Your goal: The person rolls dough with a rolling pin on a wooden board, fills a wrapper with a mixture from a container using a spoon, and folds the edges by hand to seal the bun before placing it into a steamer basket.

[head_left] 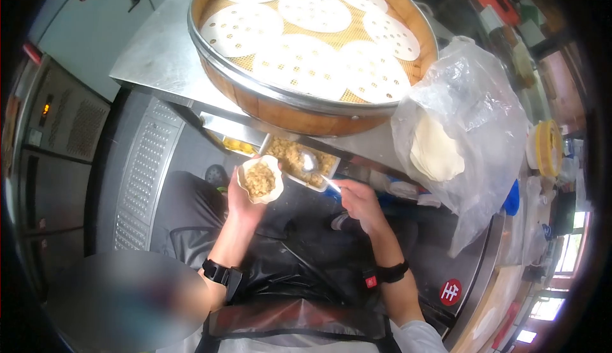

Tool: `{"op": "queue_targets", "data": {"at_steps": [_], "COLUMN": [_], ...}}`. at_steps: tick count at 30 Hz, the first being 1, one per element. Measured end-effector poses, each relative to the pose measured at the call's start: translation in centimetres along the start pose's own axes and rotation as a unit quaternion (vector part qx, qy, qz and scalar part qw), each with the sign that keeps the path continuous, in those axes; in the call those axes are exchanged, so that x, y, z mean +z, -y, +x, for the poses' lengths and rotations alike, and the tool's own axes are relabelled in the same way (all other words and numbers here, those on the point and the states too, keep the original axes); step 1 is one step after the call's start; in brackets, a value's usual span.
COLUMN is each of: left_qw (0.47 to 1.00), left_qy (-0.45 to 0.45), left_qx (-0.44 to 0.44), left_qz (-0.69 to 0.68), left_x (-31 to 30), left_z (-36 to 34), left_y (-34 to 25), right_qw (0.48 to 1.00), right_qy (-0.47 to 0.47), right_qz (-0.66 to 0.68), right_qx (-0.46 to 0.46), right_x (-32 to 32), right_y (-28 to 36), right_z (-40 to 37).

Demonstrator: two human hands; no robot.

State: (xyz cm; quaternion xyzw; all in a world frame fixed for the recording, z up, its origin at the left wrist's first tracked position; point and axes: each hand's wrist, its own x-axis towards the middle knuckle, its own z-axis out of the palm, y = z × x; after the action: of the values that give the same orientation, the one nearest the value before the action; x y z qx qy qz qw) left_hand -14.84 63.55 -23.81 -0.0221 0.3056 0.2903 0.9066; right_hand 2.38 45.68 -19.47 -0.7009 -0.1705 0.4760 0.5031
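Close to the body, a black band is worn on each wrist. A little farther out, a round dough skin (pixel 260 179) is held in the left hand (pixel 250 201). It is cupped from below, with the fingers curled round it. A heap of brown filling is seen in the middle of it. The grip of the right hand (pixel 360 203) is closed on the handle of a spoon (pixel 310 161). The bowl of the spoon is dipped into a tray (pixel 265 145) of the same filling. The tray is set just under the edge of the counter (pixel 159 53), right beside the dough skin. On the counter, a big round steamer (pixel 287 114) is placed, lined with white papers full of holes. To the right of it, a clear bag (pixel 484 110) is seen, with a stack of flat dough skins inside.
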Motion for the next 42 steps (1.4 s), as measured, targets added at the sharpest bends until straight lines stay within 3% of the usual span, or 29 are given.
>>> {"op": "queue_targets", "data": {"at_steps": [9, 12, 14, 15, 18, 20, 23, 25, 30, 32, 36, 39, 42], "left_qw": [1.000, 1.000, 1.000, 1.000, 0.999, 0.999, 0.998, 0.998, 0.996, 0.995, 0.996, 0.996, 0.995], "left_qy": [0.010, 0.010, 0.019, 0.026, 0.034, 0.034, 0.052, 0.041, 0.082, 0.080, 0.058, 0.041, 0.023], "left_qx": [-0.001, 0.001, -0.003, 0.002, 0.009, 0.013, 0.010, 0.018, -0.004, -0.009, -0.004, -0.021, -0.024], "left_qz": [0.006, 0.002, -0.010, -0.004, -0.006, -0.013, 0.024, 0.032, 0.040, 0.052, 0.074, 0.077, 0.090], "left_x": [1.0, 1.2, 1.5, 2.0, 2.7, 3.0, 3.2, 3.3, 3.3, 3.6, 3.9, 3.6, 3.9], "left_z": [0.1, 0.3, 0.3, 0.2, 0.3, 0.4, 0.3, 0.4, -0.3, -0.4, -0.2, 0.5, 0.9], "left_y": [0.8, 1.0, 1.2, 1.5, 2.3, 2.7, 2.9, 2.9, 2.7, 2.5, 2.3, 2.3, 2.8], "right_qw": [0.996, 0.996, 0.985, 0.977, 0.833, 0.791, 0.805, 0.840, 0.849, 0.823, 0.836, 0.968, 0.986], "right_qy": [-0.066, -0.061, -0.096, -0.128, -0.229, -0.229, -0.211, -0.240, -0.208, -0.168, -0.179, -0.133, -0.108], "right_qz": [0.060, 0.055, -0.040, -0.076, -0.314, -0.435, -0.445, -0.297, -0.316, -0.421, -0.342, -0.072, 0.031], "right_qx": [0.011, -0.020, -0.139, -0.150, -0.394, -0.364, -0.332, -0.386, -0.368, -0.342, -0.391, -0.201, -0.120], "right_x": [0.5, 1.8, 3.7, 4.7, 7.1, 8.2, 8.7, 8.3, 7.1, 6.3, 5.4, 5.1, 4.2], "right_y": [-1.0, -0.6, -1.5, -1.8, -2.6, -2.7, -3.0, -3.4, -1.8, -1.5, -2.3, -2.7, -1.5], "right_z": [-1.6, -2.9, -3.7, -4.1, -3.9, -5.1, -5.3, -4.3, -5.0, -5.4, -4.1, -4.1, -4.1]}}
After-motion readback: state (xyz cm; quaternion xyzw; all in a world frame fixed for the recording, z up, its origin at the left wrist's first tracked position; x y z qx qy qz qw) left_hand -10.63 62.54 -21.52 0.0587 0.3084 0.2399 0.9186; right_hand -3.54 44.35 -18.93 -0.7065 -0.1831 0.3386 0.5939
